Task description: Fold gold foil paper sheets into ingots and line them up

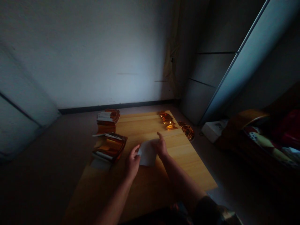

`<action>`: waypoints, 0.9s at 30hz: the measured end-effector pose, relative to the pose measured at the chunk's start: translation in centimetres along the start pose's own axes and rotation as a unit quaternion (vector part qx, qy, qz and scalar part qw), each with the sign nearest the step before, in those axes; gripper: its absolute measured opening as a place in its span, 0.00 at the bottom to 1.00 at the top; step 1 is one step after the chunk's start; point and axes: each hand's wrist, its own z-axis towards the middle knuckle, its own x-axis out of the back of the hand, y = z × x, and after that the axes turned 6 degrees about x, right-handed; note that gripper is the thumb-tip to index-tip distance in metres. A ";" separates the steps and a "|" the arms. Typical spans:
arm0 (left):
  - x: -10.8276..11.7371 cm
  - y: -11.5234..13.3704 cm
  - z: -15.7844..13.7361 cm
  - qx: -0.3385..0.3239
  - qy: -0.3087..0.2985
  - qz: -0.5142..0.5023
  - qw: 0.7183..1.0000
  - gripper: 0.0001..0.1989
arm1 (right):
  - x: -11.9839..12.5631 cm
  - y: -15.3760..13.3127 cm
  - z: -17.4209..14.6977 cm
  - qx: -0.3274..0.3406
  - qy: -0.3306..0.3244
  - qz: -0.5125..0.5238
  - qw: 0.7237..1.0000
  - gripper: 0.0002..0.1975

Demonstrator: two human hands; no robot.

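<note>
"When you looked down at the surface (187, 156), what was between the two hands?"

"One pale sheet (147, 155), near the middle. I couldn't tell whether its underside touched the surface."

"And the fingers?"

"Those of the left hand (132, 163) were curled at the sheet's left edge, fingertips and thumb close together with the edge between them. The right hand (161, 148) was at the upper right side, one digit sticking up and away; I couldn't tell whether the others pinched the sheet or just rested against it."

"What lay nearest?"

"Left of the left hand, a stack of coppery and white sheets (111, 145). Beyond it, a second stack (107, 127) of the same colours occupied the far left corner."

"And on the other side?"

"A row of shiny gold pieces (167, 120) lay by the far right corner, apart from the right hand. Just past that edge and lower was a glittering heap (187, 129)."

"Farther out?"

"A white box (212, 131) stood near a wooden armrest (252, 116), and a bare wall (105, 62) rose behind everything, dimly lit."
</note>
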 end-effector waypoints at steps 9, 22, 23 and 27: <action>1.5 0.4 -0.1 -0.010 -0.119 0.274 0.954 0.22 | 0.7 -1.1 -0.8 0.072 -0.124 -0.400 0.905 0.09; 1.3 1.6 0.5 0.082 -0.181 -0.047 0.979 0.29 | 1.4 1.6 -1.5 0.209 -0.102 -0.037 0.972 0.14; 1.3 1.7 0.4 0.090 -0.200 -0.068 0.973 0.33 | 1.4 1.7 -1.4 0.185 -0.088 -0.020 0.979 0.13; 1.0 1.4 0.2 0.030 -0.243 -0.043 0.969 0.38 | 1.4 2.0 -1.2 0.114 -0.048 0.016 0.992 0.14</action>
